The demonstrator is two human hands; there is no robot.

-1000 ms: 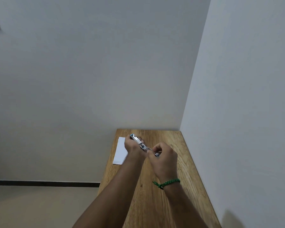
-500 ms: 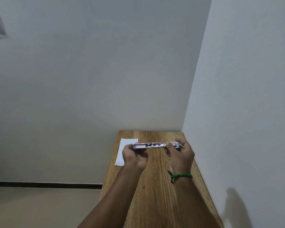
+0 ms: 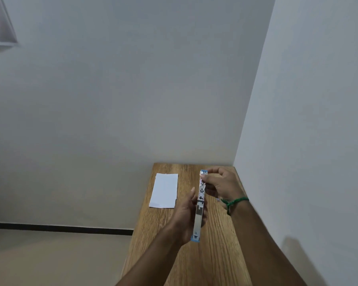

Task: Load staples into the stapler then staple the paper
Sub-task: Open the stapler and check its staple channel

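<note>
stapler (image 3: 200,205) unfolded (no legible writing) | held: left hand (image 3: 187,218), right hand (image 3: 221,185)

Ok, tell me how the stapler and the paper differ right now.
The stapler is held above the table by the left hand and right hand; the paper lies flat on the wood, untouched. The stapler is a long, narrow metal strip, swung open, with blue ends; the paper is a wider plain white rectangle. Both run lengthwise away from the person.
</note>
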